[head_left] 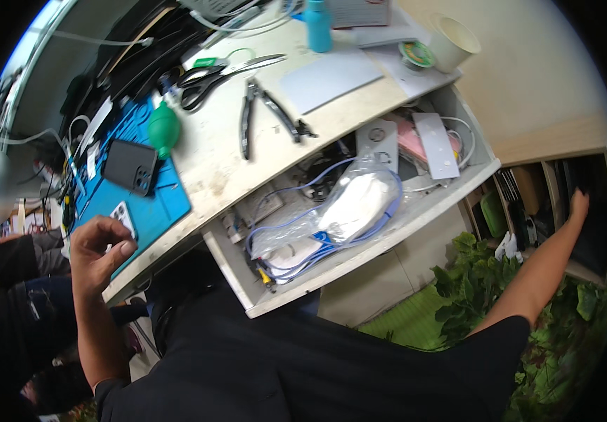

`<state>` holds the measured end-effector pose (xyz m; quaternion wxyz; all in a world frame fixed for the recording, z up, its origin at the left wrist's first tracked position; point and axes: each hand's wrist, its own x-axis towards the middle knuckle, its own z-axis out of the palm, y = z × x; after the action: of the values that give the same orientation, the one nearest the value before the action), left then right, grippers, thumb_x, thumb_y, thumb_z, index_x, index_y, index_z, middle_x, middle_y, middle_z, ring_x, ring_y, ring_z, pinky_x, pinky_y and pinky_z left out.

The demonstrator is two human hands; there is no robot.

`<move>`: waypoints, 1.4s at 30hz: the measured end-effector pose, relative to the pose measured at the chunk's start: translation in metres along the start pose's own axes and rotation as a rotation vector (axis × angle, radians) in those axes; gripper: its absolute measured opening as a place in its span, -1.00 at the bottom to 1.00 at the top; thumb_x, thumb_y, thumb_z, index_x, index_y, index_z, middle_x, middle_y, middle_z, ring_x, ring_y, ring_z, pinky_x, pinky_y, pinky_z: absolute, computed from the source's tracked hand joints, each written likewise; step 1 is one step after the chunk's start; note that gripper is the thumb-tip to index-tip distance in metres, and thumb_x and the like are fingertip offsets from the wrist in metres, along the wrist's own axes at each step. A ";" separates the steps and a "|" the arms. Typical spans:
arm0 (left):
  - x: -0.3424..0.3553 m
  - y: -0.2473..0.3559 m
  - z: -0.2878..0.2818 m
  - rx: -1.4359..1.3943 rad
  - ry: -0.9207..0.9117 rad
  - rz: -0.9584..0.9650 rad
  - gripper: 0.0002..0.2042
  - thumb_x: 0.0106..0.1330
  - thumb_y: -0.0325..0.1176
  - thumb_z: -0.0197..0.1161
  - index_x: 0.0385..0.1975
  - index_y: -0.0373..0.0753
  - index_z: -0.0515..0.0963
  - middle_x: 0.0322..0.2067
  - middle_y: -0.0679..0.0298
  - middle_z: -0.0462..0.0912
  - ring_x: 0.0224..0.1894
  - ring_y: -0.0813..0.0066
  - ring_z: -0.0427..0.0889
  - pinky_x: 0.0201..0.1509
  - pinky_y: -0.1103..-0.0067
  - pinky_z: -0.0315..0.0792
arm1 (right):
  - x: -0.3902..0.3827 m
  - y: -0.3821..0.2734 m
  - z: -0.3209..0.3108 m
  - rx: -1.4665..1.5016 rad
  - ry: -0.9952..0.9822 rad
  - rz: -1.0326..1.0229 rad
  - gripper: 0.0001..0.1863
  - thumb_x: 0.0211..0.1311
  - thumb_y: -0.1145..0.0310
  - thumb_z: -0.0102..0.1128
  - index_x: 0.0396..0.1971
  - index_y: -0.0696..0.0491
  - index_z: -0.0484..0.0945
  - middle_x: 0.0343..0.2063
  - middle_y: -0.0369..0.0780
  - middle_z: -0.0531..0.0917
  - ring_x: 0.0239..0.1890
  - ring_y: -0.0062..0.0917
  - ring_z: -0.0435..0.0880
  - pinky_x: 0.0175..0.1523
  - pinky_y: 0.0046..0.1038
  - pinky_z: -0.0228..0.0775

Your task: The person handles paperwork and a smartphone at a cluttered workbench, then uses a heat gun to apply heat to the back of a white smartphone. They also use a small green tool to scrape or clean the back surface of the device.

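Standing well apart from the other, the left hand (pixel 103 254) curls its fingers toward its thumb beside the white phone (pixel 123 215), which lies on the blue mat (pixel 166 211) with a black phone (pixel 130 166); whether that hand pinches anything, I cannot tell. Rightward come a green bulb blower (pixel 164 128) at the mat's edge, scissors (pixel 212 79) and splayed pliers (pixel 246 119) on the white table (pixel 212 165), then the open drawer (pixel 388 243), holding a clear plastic bag (pixel 359 200) ringed by a looped blue cable (pixel 392 207). Farthest right, the right hand (pixel 579 203) reaches to a dark compartment of the wooden shelf (pixel 551 156), its grip too unclear to tell.
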<state>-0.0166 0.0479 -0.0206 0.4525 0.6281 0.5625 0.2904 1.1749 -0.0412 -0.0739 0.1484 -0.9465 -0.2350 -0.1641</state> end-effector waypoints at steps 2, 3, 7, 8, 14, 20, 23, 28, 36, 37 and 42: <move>-0.035 0.027 0.010 0.055 0.068 -0.024 -0.80 0.30 -0.49 0.58 -0.23 -0.35 0.66 -0.33 0.31 0.77 -0.28 0.62 0.74 -0.09 0.66 0.56 | -0.082 -0.059 0.057 -0.038 0.092 -0.149 -0.31 0.49 0.00 0.11 0.51 0.01 0.48 0.38 0.02 0.63 0.42 0.02 0.59 0.49 -0.07 0.38; -0.044 0.040 0.016 0.066 0.096 -0.049 -0.81 0.30 -0.49 0.58 -0.23 -0.35 0.66 -0.33 0.31 0.76 -0.28 0.63 0.73 -0.09 0.66 0.56 | -0.155 -0.086 0.082 0.158 0.047 -0.182 -0.36 0.53 0.01 0.15 0.47 0.03 0.53 0.31 0.01 0.69 0.36 -0.01 0.65 0.44 -0.10 0.45; -0.074 0.014 -0.017 0.024 0.175 -0.028 -0.81 0.30 -0.49 0.59 -0.22 -0.34 0.68 -0.32 0.33 0.77 -0.28 0.66 0.70 -0.10 0.67 0.55 | -0.420 -0.214 0.021 0.716 -0.018 -0.353 -0.51 0.61 0.18 0.21 0.35 0.16 0.59 0.23 -0.03 0.73 0.27 -0.18 0.71 0.38 -0.22 0.51; -0.078 0.009 -0.030 0.023 0.188 -0.011 -0.81 0.30 -0.48 0.59 -0.22 -0.34 0.69 -0.32 0.34 0.76 -0.27 0.66 0.69 -0.09 0.67 0.55 | -0.473 -0.225 0.012 0.809 -0.038 -0.346 -0.54 0.62 0.24 0.22 0.33 0.19 0.60 0.23 -0.04 0.73 0.26 -0.23 0.70 0.37 -0.24 0.51; -0.134 -0.017 -0.088 -0.041 0.370 0.007 -0.81 0.31 -0.48 0.60 -0.21 -0.36 0.69 -0.33 0.30 0.77 -0.25 0.58 0.76 -0.06 0.63 0.60 | -0.633 -0.284 -0.040 1.205 0.008 -0.203 -0.61 0.64 0.46 0.15 0.32 0.33 0.52 0.29 0.00 0.63 0.29 -0.28 0.64 0.41 -0.28 0.45; -0.151 0.003 -0.157 0.101 0.391 0.091 -0.80 0.28 -0.44 0.62 -0.25 -0.35 0.71 -0.36 0.33 0.75 -0.28 0.65 0.69 -0.13 0.64 0.55 | -0.640 -0.384 -0.162 1.343 0.101 -0.587 -0.69 0.52 0.53 0.15 0.15 0.30 0.60 0.15 0.00 0.65 0.22 -0.22 0.64 0.42 -0.19 0.42; -0.129 0.018 -0.174 0.239 0.331 0.254 -0.81 0.31 -0.40 0.61 -0.26 -0.35 0.72 -0.39 0.32 0.74 -0.37 0.67 0.65 -0.24 0.65 0.52 | -0.647 -0.441 -0.218 1.292 -0.108 -0.947 -0.65 0.36 0.53 0.30 0.11 0.26 0.62 0.05 0.00 0.70 0.14 -0.21 0.68 0.36 -0.22 0.45; -0.049 0.006 -0.165 0.422 0.107 0.318 -0.82 0.35 -0.33 0.59 -0.18 -0.23 0.76 -0.35 0.29 0.75 -0.46 0.59 0.61 -0.35 0.59 0.50 | -0.706 -0.541 -0.264 1.021 -0.421 -1.588 -0.61 0.21 0.41 0.50 0.02 0.20 0.68 -0.02 -0.04 0.72 0.08 -0.12 0.68 0.23 -0.14 0.50; -0.014 -0.008 -0.158 0.702 -0.263 0.217 -0.41 0.08 -0.07 0.74 0.10 -0.16 0.74 0.06 0.14 0.75 0.07 0.17 0.76 0.16 0.32 0.66 | -0.745 -0.615 -0.213 0.671 -0.334 -1.851 -0.79 0.26 0.34 0.46 -0.18 0.11 0.71 -0.26 -0.19 0.63 -0.08 -0.26 0.58 0.02 -0.24 0.38; -0.024 -0.018 -0.156 0.749 -0.314 0.227 -0.23 -0.04 0.04 0.78 0.20 -0.18 0.70 0.15 0.14 0.71 0.20 0.11 0.69 0.29 0.28 0.60 | -0.743 -0.618 -0.210 0.667 -0.324 -1.840 -0.80 0.25 0.35 0.47 -0.20 0.10 0.71 -0.26 -0.19 0.63 -0.08 -0.26 0.58 0.01 -0.24 0.38; -0.061 -0.039 -0.146 0.775 -0.207 0.162 -0.21 -0.03 0.01 0.74 0.25 -0.16 0.66 0.20 0.14 0.67 0.27 0.11 0.63 0.33 0.31 0.58 | -0.756 -0.623 -0.223 0.757 -0.351 -1.671 -0.69 0.21 0.42 0.49 -0.06 0.15 0.70 -0.09 -0.10 0.66 -0.01 -0.18 0.61 0.11 -0.18 0.45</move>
<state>-0.1742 0.0223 0.0148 0.2121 0.8202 0.5305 0.0271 0.1818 0.1063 -0.0337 0.2430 -0.3702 -0.8965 0.0152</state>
